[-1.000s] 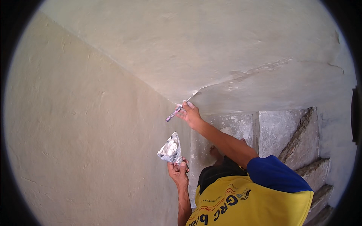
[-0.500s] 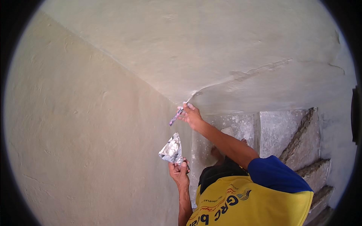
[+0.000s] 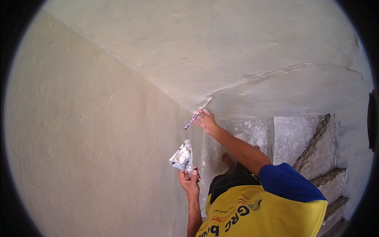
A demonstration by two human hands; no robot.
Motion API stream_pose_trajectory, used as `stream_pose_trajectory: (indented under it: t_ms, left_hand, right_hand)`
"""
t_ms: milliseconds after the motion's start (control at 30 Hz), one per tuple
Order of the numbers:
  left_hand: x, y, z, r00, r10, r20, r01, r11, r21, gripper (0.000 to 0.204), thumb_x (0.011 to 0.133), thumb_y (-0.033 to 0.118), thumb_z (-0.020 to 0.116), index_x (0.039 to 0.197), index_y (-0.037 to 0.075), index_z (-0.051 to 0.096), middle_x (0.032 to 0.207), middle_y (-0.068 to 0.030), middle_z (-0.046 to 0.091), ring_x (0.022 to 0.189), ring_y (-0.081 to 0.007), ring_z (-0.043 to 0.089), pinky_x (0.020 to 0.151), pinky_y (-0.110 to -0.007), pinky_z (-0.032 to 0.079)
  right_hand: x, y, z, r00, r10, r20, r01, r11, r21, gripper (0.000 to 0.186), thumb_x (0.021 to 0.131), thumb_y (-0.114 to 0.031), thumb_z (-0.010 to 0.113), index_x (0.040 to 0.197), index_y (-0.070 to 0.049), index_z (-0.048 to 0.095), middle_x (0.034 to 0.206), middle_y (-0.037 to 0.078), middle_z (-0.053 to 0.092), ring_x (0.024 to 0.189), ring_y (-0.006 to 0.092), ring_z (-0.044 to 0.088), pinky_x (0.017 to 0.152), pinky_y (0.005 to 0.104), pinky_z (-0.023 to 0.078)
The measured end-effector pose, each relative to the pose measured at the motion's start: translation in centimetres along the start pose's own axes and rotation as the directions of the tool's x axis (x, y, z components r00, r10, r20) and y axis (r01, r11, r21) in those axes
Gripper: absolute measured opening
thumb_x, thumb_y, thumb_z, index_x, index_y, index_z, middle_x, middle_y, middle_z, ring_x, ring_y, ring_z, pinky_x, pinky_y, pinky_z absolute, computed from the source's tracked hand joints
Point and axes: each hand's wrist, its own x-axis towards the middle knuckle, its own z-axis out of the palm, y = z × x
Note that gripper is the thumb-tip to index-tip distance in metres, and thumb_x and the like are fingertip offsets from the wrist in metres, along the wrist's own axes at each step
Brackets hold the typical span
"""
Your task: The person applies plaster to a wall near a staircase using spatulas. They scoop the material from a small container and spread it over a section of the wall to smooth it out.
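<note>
My right hand [image 3: 205, 119] is closed round a slim tool with a mottled purple-and-white handle [image 3: 190, 123]. Beyond the fingers, its thin pale shaft [image 3: 205, 103] ends in a small whitish tip against the wall, near the corner and the end of a raised seam [image 3: 237, 83]. Whether the tip is a blade or a brush I cannot tell. Lower down, my left hand [image 3: 190, 181] grips the narrow end of a roughly triangular, silvery-grey holder [image 3: 176, 160]. White paste [image 3: 184, 154] lies in lumps on it. The holder is below the tool and apart from it.
A plastered wall [image 3: 90, 130] rises close on the left and meets the far wall [image 3: 169, 51] at a corner line. Concrete steps [image 3: 296, 134] with rough edges descend on the right. My bare foot [image 3: 227, 160] stands on the spattered landing [image 3: 215, 146].
The tool and my right hand have shifted slightly right, and more of the shaft and tip shows. My left hand and the paste holder appear slightly farther right, as the whole view has shifted a little.
</note>
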Motion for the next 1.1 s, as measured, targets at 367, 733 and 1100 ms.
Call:
stream_pose_trajectory:
  t_ms: [367, 733, 1100]
  left_hand:
    - [-0.1, 0.0, 0.2, 1.0, 0.01, -0.017, -0.01, 1.0, 0.015, 0.035, 0.088, 0.011, 0.067, 0.116, 0.007, 0.046, 0.097, -0.0076, 0.062, 0.075, -0.0121, 0.059, 0.049, -0.02, 0.045]
    - [0.0, -0.1, 0.2, 1.0, 0.005, 0.003, -0.005, 1.0, -0.001, 0.034, 0.088, 0.012, 0.068, 0.114, 0.007, 0.047, 0.096, -0.0069, 0.062, 0.074, -0.0117, 0.059, 0.047, -0.02, 0.043]
    - [0.1, -0.1, 0.3, 1.0, 0.0, 0.004, 0.0, 1.0, -0.002, 0.036, 0.088, 0.014, 0.069, 0.115, 0.007, 0.047, 0.096, -0.0071, 0.062, 0.075, -0.0127, 0.059, 0.048, -0.021, 0.044]
  right_hand:
    - [-1.6, 0.5, 2.9, 0.992, 0.032, 0.123, -0.018, 0.994, -0.109, 0.033, 0.1, -0.025, 0.052, 0.129, -0.01, 0.046, 0.111, 0.009, 0.064, 0.096, 0.0211, 0.064, 0.075, 0.0389, 0.058]
    - [-1.1, -0.6, 1.1, 1.0, 0.002, -0.015, -0.002, 1.0, -0.03, 0.035, 0.099, -0.029, 0.054, 0.127, -0.011, 0.045, 0.119, 0.011, 0.061, 0.102, 0.0231, 0.062, 0.08, 0.0403, 0.055]
    - [-2.5, -0.6, -0.1, 0.997, 0.034, 0.07, -0.031, 0.999, -0.042, 0.04, 0.098, -0.029, 0.056, 0.133, -0.012, 0.044, 0.12, 0.01, 0.06, 0.103, 0.0233, 0.061, 0.081, 0.0399, 0.055]
